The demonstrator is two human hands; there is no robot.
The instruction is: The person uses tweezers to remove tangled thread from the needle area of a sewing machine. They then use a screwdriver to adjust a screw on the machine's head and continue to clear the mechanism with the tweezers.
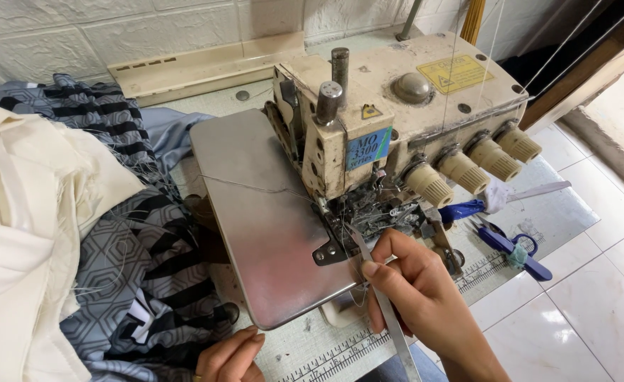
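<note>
Right, the busy tangle under the sewing machine point(397, 120) head is hard to read: threads, metal parts and the tweezers' tips all run together there, so I cannot tell whether the tips hold a thread. The left hand point(230, 357) is cut off by the bottom edge, only knuckles and fingers showing at the table point(559, 212) front; whether its grip is together or apart cannot be made out, and it holds nothing I can see. The wrist behind the right hand point(414, 283) also runs out of frame.

Around the work: a shiny metal plate point(262, 226) spreads left of the needle area, with a thin thread lying across it. Left again, a heap of cream cloth point(22, 226) lies over grey patterned fabric point(135, 269) with black stripes. Four cream knobs point(471, 166) line the machine's front. Blue snips point(506, 244) lie on the table to the right, near white scissors with a blue handle point(496, 201). A printed ruler strip point(340, 350) runs along the table edge.

Now the right hand: thumb and forefinger are pinched together on long steel tweezers point(379, 283), midway along them, tips angled up-left into the machine's works, the back end pointing down toward the camera.
</note>
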